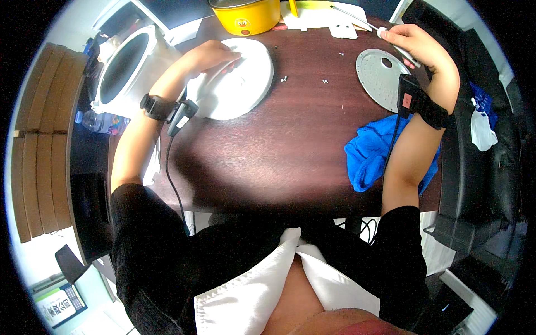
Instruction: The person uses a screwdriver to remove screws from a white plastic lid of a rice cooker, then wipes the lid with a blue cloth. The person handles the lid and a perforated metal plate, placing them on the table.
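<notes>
My left hand (215,56) rests on a round white plate-like piece (240,89), its fingers curled at the upper left part. In my right hand (419,47) is a slim tool with a white handle and long metal shaft (355,18), pointing toward the upper left. Below that hand lies a grey perforated disc (379,84) with a larger hole near its top. A crumpled blue cloth (363,153) lies by my right forearm. Both wrists carry black strapped devices with cables.
A yellow pot (245,17) stands at the back beside a pale board (312,17). A white open-topped appliance (145,67) is at the left. Small white scraps (283,79) lie on the dark table (290,139). A black sofa (480,195) is at the right.
</notes>
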Tool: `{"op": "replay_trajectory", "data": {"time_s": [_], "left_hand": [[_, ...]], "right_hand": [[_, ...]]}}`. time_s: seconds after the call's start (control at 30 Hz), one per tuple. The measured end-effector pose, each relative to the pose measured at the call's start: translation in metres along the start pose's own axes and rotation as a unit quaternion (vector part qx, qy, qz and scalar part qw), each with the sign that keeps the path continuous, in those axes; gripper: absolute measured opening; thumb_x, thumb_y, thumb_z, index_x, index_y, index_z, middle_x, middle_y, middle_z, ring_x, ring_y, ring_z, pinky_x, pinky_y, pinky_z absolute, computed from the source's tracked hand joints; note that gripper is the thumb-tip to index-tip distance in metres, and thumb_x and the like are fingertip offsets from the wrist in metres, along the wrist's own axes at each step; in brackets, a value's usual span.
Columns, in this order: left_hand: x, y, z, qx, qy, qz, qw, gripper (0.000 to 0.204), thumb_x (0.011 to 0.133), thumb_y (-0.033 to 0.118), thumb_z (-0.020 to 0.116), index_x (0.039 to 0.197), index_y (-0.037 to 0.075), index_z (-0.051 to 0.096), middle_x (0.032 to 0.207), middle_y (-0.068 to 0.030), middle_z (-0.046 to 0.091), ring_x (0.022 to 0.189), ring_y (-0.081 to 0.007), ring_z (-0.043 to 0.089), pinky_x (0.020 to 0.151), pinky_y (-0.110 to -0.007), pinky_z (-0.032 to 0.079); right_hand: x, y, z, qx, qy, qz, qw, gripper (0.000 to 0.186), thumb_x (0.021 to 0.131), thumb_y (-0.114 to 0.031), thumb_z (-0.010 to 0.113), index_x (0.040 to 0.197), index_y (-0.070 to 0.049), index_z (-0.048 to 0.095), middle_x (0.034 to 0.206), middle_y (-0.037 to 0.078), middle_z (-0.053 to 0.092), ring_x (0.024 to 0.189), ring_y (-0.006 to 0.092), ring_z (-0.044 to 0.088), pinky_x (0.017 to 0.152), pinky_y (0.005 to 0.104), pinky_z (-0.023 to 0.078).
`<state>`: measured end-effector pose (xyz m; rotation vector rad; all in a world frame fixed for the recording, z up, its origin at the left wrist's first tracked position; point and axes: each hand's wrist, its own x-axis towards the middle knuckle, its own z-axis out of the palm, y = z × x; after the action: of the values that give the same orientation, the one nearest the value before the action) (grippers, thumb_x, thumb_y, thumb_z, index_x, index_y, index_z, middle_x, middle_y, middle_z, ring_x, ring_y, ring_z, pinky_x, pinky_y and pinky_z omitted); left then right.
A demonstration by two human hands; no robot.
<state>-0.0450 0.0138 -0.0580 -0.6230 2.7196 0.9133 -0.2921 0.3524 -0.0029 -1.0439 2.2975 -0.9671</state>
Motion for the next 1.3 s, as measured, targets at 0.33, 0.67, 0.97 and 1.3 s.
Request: {"op": "replay_trajectory", "data": {"time_s": [0.33, 0.67, 0.97, 1.3], "left_hand": [[0.035, -0.015, 0.007, 0.032, 0.067, -0.036, 0.997, 0.039, 0.081, 0.035, 0.063, 0.091, -0.002, 0.068, 0.074, -0.0084, 0.065, 0.062, -0.0177, 0.057, 0.055, -0.032, 0.046], [-0.090, -0.014, -0.016, 0.051, 0.196, 0.033, 0.979, 0.040, 0.090, 0.031, 0.058, 0.114, 0.000, 0.059, 0.107, -0.0158, 0.065, 0.100, -0.0241, 0.062, 0.089, -0.033, 0.048], [-0.220, -0.097, -0.031, 0.029, 0.256, -0.048, 0.965, 0.028, 0.090, 0.020, 0.056, 0.104, -0.003, 0.062, 0.095, -0.0109, 0.067, 0.090, -0.0175, 0.062, 0.082, -0.029, 0.047], [-0.264, -0.160, 0.007, -0.160, 0.154, -0.140, 0.965, 0.033, 0.089, 0.021, 0.060, 0.113, -0.002, 0.059, 0.105, -0.0130, 0.064, 0.094, -0.0174, 0.060, 0.083, -0.030, 0.047]], "right_hand": [[0.005, 0.015, -0.012, -0.035, -0.024, -0.034, 0.999, 0.031, 0.090, -0.036, 0.059, 0.079, -0.007, 0.061, 0.055, -0.005, 0.050, 0.039, 0.0042, 0.044, 0.035, 0.0195, 0.032], [0.021, -0.005, 0.017, -0.057, -0.036, 0.016, 0.998, 0.033, 0.089, -0.031, 0.061, 0.071, -0.004, 0.059, 0.050, -0.003, 0.047, 0.036, 0.0073, 0.042, 0.033, 0.0250, 0.031], [0.072, 0.018, 0.077, -0.119, -0.121, 0.083, 0.982, 0.041, 0.087, -0.037, 0.061, 0.071, 0.000, 0.056, 0.046, 0.002, 0.046, 0.031, 0.0137, 0.044, 0.028, 0.0295, 0.032], [0.090, 0.005, 0.152, -0.307, -0.013, -0.086, 0.948, 0.048, 0.080, -0.044, 0.059, 0.079, 0.002, 0.069, 0.069, 0.022, 0.063, 0.062, 0.0331, 0.063, 0.061, 0.0439, 0.050]]}}
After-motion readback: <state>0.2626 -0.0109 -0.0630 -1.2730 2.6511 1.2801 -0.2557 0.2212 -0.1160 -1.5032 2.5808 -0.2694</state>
